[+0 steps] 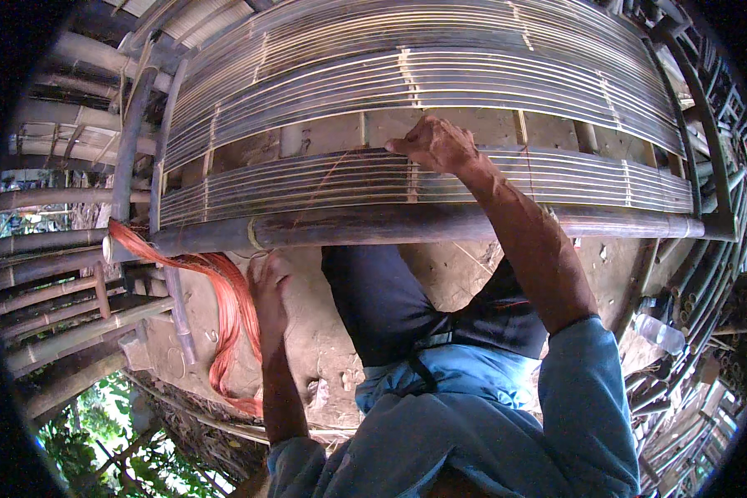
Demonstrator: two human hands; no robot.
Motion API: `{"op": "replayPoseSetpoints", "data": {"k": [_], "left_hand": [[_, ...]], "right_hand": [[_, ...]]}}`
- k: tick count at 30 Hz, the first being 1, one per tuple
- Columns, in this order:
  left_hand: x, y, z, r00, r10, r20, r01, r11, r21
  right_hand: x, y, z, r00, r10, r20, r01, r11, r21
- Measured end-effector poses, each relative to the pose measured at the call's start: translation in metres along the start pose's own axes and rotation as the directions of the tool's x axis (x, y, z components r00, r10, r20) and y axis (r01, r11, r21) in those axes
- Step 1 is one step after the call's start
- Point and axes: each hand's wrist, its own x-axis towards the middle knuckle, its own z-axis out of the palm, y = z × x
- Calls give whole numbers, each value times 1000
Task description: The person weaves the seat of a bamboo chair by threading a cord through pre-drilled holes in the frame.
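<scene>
My right hand (pixel 436 144) reaches over the near band of pale slats (pixel 324 176) on a bamboo frame. Its fingers are closed in a pinch, and a thin orange strand (pixel 334 173) runs up to the fingertips. Below the dark bamboo rail (pixel 373 226), at the left, is my left hand (pixel 269 286), slightly blurred, with its fingers apart and nothing seen in them. Beside it hangs a thick bundle of orange strands (pixel 234 303), draped from the frame's left corner and trailing down to the ground. Another thin reddish strand crosses the slats right of my right wrist.
More slat bands (pixel 473 75) fill the frame's far part, with gaps between bands. A bamboo post (pixel 133 141) and rails stand at left. Bamboo poles (pixel 714 249) are stacked at right, near a clear plastic bottle (pixel 659 334). My legs are bent under the near rail.
</scene>
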Motion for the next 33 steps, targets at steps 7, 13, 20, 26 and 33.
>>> {"op": "replayPoseSetpoints", "data": {"k": [7,13,20,26,33], "left_hand": [[-22,59,70,880,-352,320,216,895,389],[-25,122,88,963,177,201,-82,910,-406],[-38,137,111,818,406,406,-68,771,-634],[-49,145,114,763,405,503,-276,909,-312],[-72,157,101,761,337,554,-271,942,-200]], "right_hand": [[-3,-16,-7,1000,25,-5,-25,999,-20],[2,-7,-8,997,81,19,-79,994,-70],[-11,-16,14,901,-329,-282,364,928,80],[-38,-76,46,665,-729,-158,733,678,-44],[-56,-74,70,640,-707,-301,762,636,125]]}}
